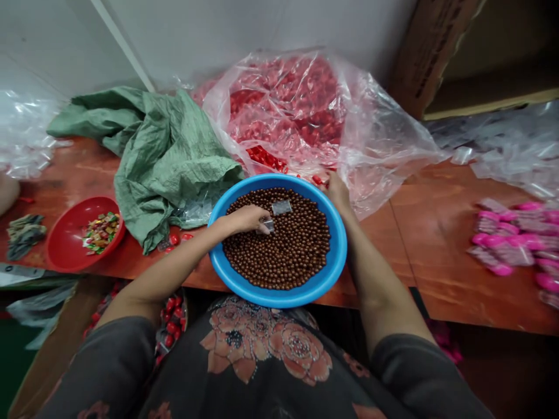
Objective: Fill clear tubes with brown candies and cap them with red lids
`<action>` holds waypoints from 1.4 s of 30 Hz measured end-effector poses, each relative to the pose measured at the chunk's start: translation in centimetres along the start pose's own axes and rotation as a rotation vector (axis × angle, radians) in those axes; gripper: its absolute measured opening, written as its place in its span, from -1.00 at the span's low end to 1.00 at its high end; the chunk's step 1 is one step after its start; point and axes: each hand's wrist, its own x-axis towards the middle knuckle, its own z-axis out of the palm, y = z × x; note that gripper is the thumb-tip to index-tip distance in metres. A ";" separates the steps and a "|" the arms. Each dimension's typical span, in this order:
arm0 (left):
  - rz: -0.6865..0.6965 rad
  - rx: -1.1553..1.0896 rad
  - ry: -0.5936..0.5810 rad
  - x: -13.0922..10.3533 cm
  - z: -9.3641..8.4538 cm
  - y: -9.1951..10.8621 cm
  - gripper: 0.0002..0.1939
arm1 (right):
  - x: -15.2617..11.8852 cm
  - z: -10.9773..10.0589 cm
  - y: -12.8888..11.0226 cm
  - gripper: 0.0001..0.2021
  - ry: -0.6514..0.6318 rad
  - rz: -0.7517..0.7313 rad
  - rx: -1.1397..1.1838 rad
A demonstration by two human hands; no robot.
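A blue basin [343, 250] full of small round brown balls [279, 259] sits at the table's front edge, close to my body. My left hand [251, 220] is inside it, fingers closed on a small clear plastic container [268, 224] at the surface of the balls. Another small clear container [282, 207] lies on the balls just beyond. My right hand [337, 189] is past the basin's far right rim, with its fingertips at a small red cap [318, 179]. More red caps [266, 157] spill from the mouth of a large clear plastic bag [371, 122] behind the basin.
A crumpled green woven sack [161, 151] lies left of the bag. Further left is a red bowl [61, 244] with wrapped sweets. Pink-capped clear containers [506, 233] are piled at the right, below a cardboard box [437, 58]. Red-capped pieces [172, 320] sit below the table edge.
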 end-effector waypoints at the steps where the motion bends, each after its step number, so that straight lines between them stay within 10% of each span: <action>1: -0.038 -0.091 -0.029 0.0 0.2 0.1 -0.73 | -0.2 -0.1 0.0 -0.51 0.042 0.024 0.028; 10: -0.192 -0.586 -0.017 3.9 2.3 3.0 -0.85 | -6.9 -5.6 -1.0 -0.47 0.308 0.159 1.217; 16: -0.182 -0.630 -0.020 5.7 2.8 4.5 -0.82 | -14.7 -9.8 -3.1 -0.63 0.335 0.150 1.291; 25: -0.135 -0.993 -0.001 6.8 4.7 5.6 -0.81 | -19.4 -8.8 -5.3 -0.67 0.274 0.265 1.289; 42: 0.013 -1.416 0.106 -5.0 2.6 5.9 -0.69 | -18.9 -7.6 -9.2 -0.66 0.018 0.226 1.281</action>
